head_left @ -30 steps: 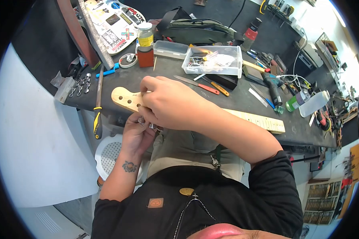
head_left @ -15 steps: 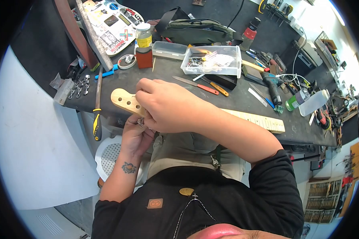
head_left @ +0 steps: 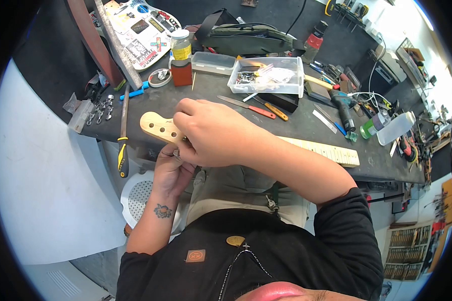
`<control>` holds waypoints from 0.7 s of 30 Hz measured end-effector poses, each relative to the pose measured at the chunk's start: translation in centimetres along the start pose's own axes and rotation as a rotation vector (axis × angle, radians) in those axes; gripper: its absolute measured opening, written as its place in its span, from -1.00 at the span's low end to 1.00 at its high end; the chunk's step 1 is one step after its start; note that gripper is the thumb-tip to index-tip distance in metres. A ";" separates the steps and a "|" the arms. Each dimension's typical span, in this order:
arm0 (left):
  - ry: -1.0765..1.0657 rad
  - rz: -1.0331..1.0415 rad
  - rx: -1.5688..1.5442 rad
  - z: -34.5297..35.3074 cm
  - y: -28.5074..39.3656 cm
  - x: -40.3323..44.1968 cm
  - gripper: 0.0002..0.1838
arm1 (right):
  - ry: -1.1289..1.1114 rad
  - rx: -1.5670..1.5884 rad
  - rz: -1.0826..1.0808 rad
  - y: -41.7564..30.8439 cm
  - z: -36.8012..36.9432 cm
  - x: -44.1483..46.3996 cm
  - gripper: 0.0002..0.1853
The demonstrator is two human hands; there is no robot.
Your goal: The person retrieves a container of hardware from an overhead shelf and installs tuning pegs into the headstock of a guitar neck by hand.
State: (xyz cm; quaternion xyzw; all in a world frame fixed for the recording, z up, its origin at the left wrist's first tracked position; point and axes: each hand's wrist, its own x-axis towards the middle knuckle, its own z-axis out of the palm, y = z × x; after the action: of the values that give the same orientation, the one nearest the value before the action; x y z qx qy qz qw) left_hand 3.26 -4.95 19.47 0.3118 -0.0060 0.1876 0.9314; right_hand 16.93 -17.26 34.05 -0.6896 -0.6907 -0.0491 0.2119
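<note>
A pale wooden guitar neck lies across the bench edge, and its headstock, with a row of round holes, sticks out at the left. My right hand is closed over the headstock, fingers curled and thumb pressed down. Beside that thumb a small metal piece shows at a hole. Below the headstock my left hand is closed, pinching a shiny metal tuning machine against the underside. My right hand partly hides the headstock, and the left fingertips are mostly covered.
Several chrome tuning machines lie at the bench's left, near a yellow-black screwdriver. Behind my hands are a red-handled file, a clear parts box and a glass jar. A drill lies at right.
My right hand has shifted slightly to the right, so the small metal piece at its thumb shows more. My left hand and the neck are nearly still.
</note>
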 end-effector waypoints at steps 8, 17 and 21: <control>-0.023 -0.021 -0.026 -0.7 -0.2 -0.1 -0.83 | -0.082 -0.050 -0.025 0.1 0.3 0.2 -0.72; 0.014 -0.018 0.006 0.0 0.0 -0.3 -0.87 | -0.092 -0.071 -0.018 -0.3 0.4 0.4 -0.69; 0.010 -0.010 -0.002 0.2 0.0 -0.5 -0.87 | -0.149 -0.117 -0.026 -0.1 0.6 0.6 -0.69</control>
State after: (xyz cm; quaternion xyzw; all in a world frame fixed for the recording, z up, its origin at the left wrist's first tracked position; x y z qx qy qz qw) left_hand 2.81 -5.28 19.53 0.3098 -0.0001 0.1845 0.9327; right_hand 16.75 -16.49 33.74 -0.6935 -0.7094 -0.0408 0.1188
